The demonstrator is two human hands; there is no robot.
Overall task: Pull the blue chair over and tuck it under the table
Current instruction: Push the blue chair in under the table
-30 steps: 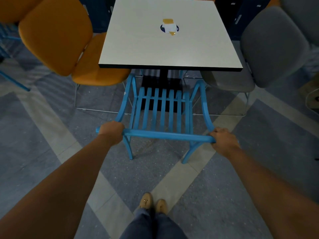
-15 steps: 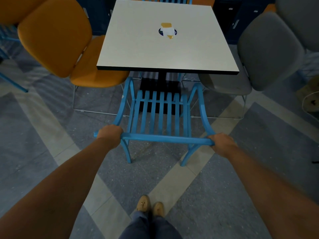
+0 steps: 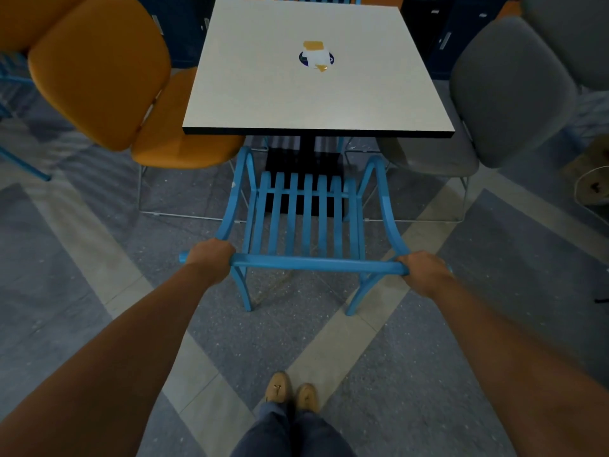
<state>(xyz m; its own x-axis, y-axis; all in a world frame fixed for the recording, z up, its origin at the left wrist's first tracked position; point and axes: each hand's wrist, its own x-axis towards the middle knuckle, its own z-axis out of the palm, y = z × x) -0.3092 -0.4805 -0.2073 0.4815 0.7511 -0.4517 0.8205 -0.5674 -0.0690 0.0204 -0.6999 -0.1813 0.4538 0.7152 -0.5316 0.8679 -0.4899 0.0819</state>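
Observation:
A blue slatted chair (image 3: pixel 308 222) with curved armrests stands in front of me, facing the square white table (image 3: pixel 263 94). Its seat front lies just short of the table's near edge, close to the black pedestal. My left hand (image 3: pixel 211 258) grips the left end of the chair's top back rail. My right hand (image 3: pixel 423 270) grips the right end of the same rail. Both back legs rest on the floor.
An orange chair (image 3: pixel 105 80) sits at the table's left side, a grey chair (image 3: pixel 507 94) at its right, both close to the blue chair's armrests. A sticker and paper scrap (image 3: pixel 316 57) lie on the tabletop. My shoes (image 3: pixel 290 390) stand behind the chair.
The view has shifted so the table and chair sit slightly lower in frame. Both hands have kept their grip on the rail; the chair's place against the table looks about the same.

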